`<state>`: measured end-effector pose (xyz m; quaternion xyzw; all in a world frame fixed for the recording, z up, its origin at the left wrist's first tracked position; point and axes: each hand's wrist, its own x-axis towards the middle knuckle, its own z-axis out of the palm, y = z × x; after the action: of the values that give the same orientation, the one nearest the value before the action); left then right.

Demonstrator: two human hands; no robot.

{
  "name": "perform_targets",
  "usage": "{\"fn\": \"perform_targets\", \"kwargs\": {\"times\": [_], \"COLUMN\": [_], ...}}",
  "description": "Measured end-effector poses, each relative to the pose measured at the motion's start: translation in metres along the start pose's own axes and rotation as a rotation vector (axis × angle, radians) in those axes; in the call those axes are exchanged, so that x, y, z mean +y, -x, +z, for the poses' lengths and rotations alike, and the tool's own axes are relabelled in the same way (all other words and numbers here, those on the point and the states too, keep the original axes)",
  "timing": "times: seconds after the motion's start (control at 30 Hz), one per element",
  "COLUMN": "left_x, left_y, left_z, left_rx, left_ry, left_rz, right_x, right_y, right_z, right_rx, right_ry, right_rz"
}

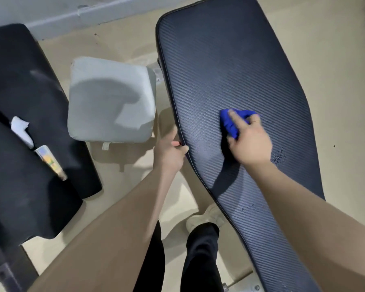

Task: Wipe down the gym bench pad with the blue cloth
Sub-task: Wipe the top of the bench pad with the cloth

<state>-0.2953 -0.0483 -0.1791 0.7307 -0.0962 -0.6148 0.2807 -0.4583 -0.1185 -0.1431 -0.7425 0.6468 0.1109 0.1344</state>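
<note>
The long black gym bench pad (pixel 230 70) with a ribbed carbon-weave surface runs from the top centre down to the bottom right. My right hand (pixel 250 142) presses a bunched blue cloth (pixel 230 121) flat onto the middle of the pad, fingers spread over it. My left hand (pixel 170 152) grips the pad's left edge, thumb on top. Small wet droplet patches (pixel 279 155) lie on the pad to the right of my right hand, and more droplets (pixel 250 207) lie lower down under my forearm.
A grey cushioned stool (pixel 112 100) stands just left of the pad. Further left is another black padded bench (pixel 19 102) with a white crumpled cloth (pixel 21 131) and a small tube (pixel 51 163) on it. My black trouser legs and a white shoe (pixel 200 221) stand on the beige floor.
</note>
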Motion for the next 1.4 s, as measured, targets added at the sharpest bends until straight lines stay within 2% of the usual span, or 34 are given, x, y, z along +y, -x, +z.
{"fn": "perform_targets", "kwargs": {"times": [0.03, 0.07, 0.13, 0.23, 0.33, 0.4, 0.47, 0.53, 0.6, 0.67, 0.77, 0.83, 0.9, 0.97, 1.03, 1.1, 1.27, 1.33, 1.4], "left_x": [0.0, -0.002, -0.004, -0.005, -0.008, -0.007, -0.006, -0.008, -0.007, -0.003, 0.005, 0.003, 0.002, 0.002, 0.002, 0.002, 0.005, 0.005, -0.001], "left_y": [-0.001, -0.003, -0.003, -0.003, -0.005, -0.003, -0.003, -0.001, 0.003, 0.009, 0.029, 0.044, 0.057, 0.063, 0.062, 0.061, 0.059, 0.056, 0.051], "left_z": [0.0, 0.0, 0.002, 0.006, 0.011, 0.019, 0.023, 0.022, 0.019, 0.019, 0.032, 0.049, 0.069, 0.089, 0.105, 0.113, 0.133, 0.139, 0.143], "left_rx": [0.003, 0.004, 0.016, 0.036, 0.053, 0.093, 0.129, 0.126, 0.107, 0.116, 0.208, 0.25, 0.31, 0.344, 0.339, 0.336, 0.361, 0.355, 0.381], "left_ry": [-0.009, -0.031, -0.083, -0.057, -0.026, 0.03, 0.103, 0.162, 0.106, 0.097, 0.208, 0.184, 0.083, -0.051, -0.196, -0.262, -0.43, -0.449, -0.475], "left_rz": [-0.001, 0.006, 0.034, 0.023, 0.007, 0.015, -0.016, -0.022, 0.018, 0.027, -0.055, -0.08, -0.07, -0.084, -0.124, -0.167, -0.244, -0.232, -0.201], "right_x": [0.0, -0.004, -0.018, -0.033, -0.02, -0.003, 0.015, 0.029, 0.028, 0.018, 0.019, 0.032, 0.044, 0.056, 0.07, 0.077, 0.108, 0.13, 0.149], "right_y": [-0.005, -0.003, 0.018, 0.068, 0.066, 0.036, 0.001, -0.016, -0.007, 0.025, 0.076, 0.074, 0.047, 0.01, -0.014, -0.013, 0.033, 0.012, -0.024], "right_z": [0.003, 0.007, 0.019, 0.031, 0.026, 0.018, 0.008, 0.007, 0.011, 0.017, 0.028, 0.029, 0.025, 0.015, 0.011, 0.008, 0.019, 0.014, 0.01], "right_rx": [0.028, 0.066, 0.105, 0.035, 0.014, 0.043, 0.103, 0.133, 0.161, 0.121, 0.022, -0.003, 0.049, 0.111, 0.09, 0.104, 0.085, 0.092, 0.19], "right_ry": [-0.059, -0.073, -0.017, 0.037, 0.08, 0.09, 0.022, -0.044, -0.037, -0.04, 0.003, 0.06, 0.036, -0.033, -0.073, -0.088, -0.054, -0.092, -0.154], "right_rz": [0.119, 0.138, -0.069, -0.431, -0.582, -0.468, -0.155, 0.06, 0.02, -0.157, -0.459, -0.537, -0.431, -0.178, -0.006, -0.034, -0.445, -0.355, -0.104]}}
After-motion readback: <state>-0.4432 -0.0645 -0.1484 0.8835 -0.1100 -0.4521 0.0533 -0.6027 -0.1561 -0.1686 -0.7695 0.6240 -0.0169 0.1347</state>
